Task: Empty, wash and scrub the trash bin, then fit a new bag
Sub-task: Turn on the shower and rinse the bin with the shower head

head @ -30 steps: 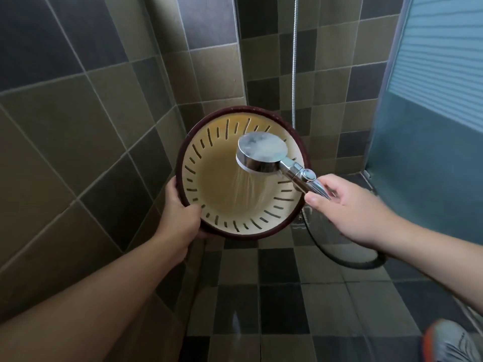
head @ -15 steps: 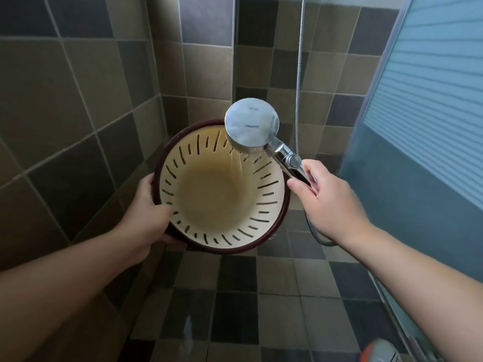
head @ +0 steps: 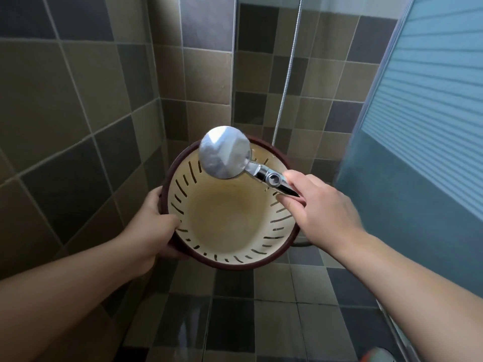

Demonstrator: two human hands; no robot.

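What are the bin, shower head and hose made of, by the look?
Trash bin: likely moulded plastic, matte cream inside with a dark maroon rim; thin wall pierced by slots. Shower head: chrome-look, mirror-shiny back and handle; metal or plated plastic, can't tell. Hose: silvery, finely ribbed, probably flexible metal.

Shower head (head: pixel 225 152) motion-blurred, its spray face turned away; its handle end hidden inside the right hand (head: pixel 322 210); orange shoe (head: pixel 376 355) cut off at bottom edge
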